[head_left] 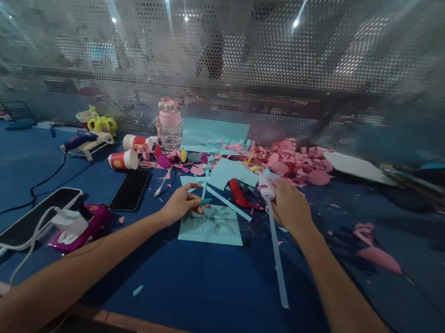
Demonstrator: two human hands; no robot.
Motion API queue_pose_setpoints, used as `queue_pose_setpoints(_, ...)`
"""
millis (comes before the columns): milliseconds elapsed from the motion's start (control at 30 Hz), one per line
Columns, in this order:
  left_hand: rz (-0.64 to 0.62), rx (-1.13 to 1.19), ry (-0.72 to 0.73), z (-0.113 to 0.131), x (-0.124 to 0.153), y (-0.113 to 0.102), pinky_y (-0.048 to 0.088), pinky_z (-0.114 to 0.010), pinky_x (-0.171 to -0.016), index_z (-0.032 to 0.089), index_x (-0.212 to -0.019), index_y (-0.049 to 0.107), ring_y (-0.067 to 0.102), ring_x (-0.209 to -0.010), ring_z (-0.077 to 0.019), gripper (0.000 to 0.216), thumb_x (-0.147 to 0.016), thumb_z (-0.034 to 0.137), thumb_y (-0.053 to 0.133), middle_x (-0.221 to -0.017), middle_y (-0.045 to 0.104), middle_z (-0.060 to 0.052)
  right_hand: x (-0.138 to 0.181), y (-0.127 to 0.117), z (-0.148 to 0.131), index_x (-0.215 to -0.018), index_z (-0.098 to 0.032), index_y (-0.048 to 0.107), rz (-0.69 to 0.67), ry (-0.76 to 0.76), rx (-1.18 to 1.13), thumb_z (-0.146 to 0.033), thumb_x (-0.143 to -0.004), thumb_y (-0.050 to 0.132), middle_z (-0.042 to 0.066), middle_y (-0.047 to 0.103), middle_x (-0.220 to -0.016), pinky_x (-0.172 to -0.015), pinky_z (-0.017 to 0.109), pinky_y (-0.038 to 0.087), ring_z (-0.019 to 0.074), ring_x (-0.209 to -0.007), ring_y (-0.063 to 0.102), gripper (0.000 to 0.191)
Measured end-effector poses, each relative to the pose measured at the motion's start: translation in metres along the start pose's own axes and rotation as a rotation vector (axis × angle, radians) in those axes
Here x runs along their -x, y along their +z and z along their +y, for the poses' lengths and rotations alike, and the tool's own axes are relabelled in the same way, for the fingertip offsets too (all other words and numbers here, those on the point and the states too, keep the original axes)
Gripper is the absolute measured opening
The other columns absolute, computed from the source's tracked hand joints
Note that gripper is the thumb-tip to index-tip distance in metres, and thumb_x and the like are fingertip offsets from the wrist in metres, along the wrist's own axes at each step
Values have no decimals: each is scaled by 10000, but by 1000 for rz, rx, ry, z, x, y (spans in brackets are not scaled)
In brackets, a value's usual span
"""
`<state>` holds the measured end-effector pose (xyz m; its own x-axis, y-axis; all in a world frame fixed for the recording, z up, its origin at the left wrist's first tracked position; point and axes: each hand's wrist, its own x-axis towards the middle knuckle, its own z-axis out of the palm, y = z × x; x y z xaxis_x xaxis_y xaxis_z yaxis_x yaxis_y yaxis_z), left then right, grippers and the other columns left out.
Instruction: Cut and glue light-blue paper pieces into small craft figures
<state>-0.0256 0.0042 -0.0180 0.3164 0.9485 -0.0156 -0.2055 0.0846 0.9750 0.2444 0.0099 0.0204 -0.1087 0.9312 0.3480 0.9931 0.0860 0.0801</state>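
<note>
Two bare forearms come in from the bottom corners, over the worktop (210, 294), which is blue with one brownish front edge. One small teal scrap (137, 290) lies near that edge. The left hand (182, 205) pinches one small teal piece (205, 201) between its fingertips, just above a teal sheet (212, 233) marked with faint curves. The right hand (292, 208) is closed around what looks like one white glue gun (266, 188); one long translucent stick (278, 260) runs from it toward the camera.

Between and beyond the hands are one upright teal stem (207, 172), one teal strip (230, 203), one red object (239, 193) and two more teal sheets, one flat (232, 173), one at the back (214, 136). A pile of pink cutouts (291, 159), too many to count, lies behind, with one white sheet (357, 166) to its right.

On the left are two phones, one dark (130, 190) and one white-rimmed (39, 219), one magenta power block (83, 232), one pink-topped bottle (170, 124) and two red-and-white cylinders (122, 160) on their sides. The nearer cylinder bears a yellowish round emblem; its print is too small to read.
</note>
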Motion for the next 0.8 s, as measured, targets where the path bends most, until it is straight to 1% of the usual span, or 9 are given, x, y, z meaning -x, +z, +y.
queue_pose_setpoints(100,3,5,-1,1,1,1,490,-231,-543,147,-1001,379,591,-476,-102,583,-562,284,736,-603,661,2,0,6,3,-1011,-41,490,-7,37,98,-142,-741,409,222,536,-1012,-752,402,382,329,-978,472,299)
queue_pose_setpoints(167,13,8,1,1,1,1,487,-227,-540,146,-985,381,596,-478,-106,592,-545,294,748,-591,656,6,1,3,-2,-1042,-24,476,98,102,80,-125,-745,399,238,506,-1057,-778,437,367,349,-1018,440,323)
queue_pose_setpoints(267,34,2,10,0,0,1,480,-221,-527,147,-948,379,589,-459,-106,605,-508,285,771,-546,634,30,5,-8,-19,-1046,-77,483,204,6,-174,-235,-807,397,199,503,-1084,-850,440,343,320,-1053,420,299)
queue_pose_setpoints(367,40,-4,18,-1,-1,0,474,-211,-528,147,-930,377,586,-456,-101,621,-479,274,785,-522,622,40,11,-14,-38,-989,-174,515,-39,-233,-601,-386,-843,380,110,553,-1013,-820,362,397,235,-964,490,290)
queue_pose_setpoints(433,41,4,29,-2,-1,-1,471,-208,-528,151,-934,370,591,-463,-103,638,-469,280,788,-526,624,41,15,-11,-48,-1062,-189,495,-187,-260,-750,-474,-808,433,104,542,-1054,-768,335,427,216,-926,513,387)
queue_pose_setpoints(533,53,22,50,-4,-2,-2,475,-222,-522,167,-939,355,592,-455,-112,672,-447,285,796,-524,613,62,16,0,-57,-1192,-178,426,-310,-230,-839,-533,-750,500,123,520,-1105,-712,312,446,203,-888,526,571)
queue_pose_setpoints(600,50,19,56,-4,-2,-2,475,-226,-515,172,-944,353,589,-450,-115,680,-442,288,797,-517,602,74,15,7,-59,-1232,-176,410,-320,-225,-830,-537,-752,494,128,504,-1121,-738,328,444,210,-905,519,606)
queue_pose_setpoints(700,15,5,74,-4,-1,-2,471,-221,-509,166,-946,358,584,-449,-109,652,-470,295,785,-527,604,69,12,15,-59,-1215,-209,459,-202,-210,-712,-530,-768,474,120,452,-1173,-895,411,358,261,-1052,440,551)
queue_pose_setpoints(800,-19,-1,96,-4,-1,-2,471,-221,-510,161,-940,365,582,-453,-107,617,-497,293,774,-534,609,59,10,17,-59,-1012,-233,587,-162,-210,-659,-516,-809,415,87,469,-1158,-945,438,288,267,-1078,407,389)
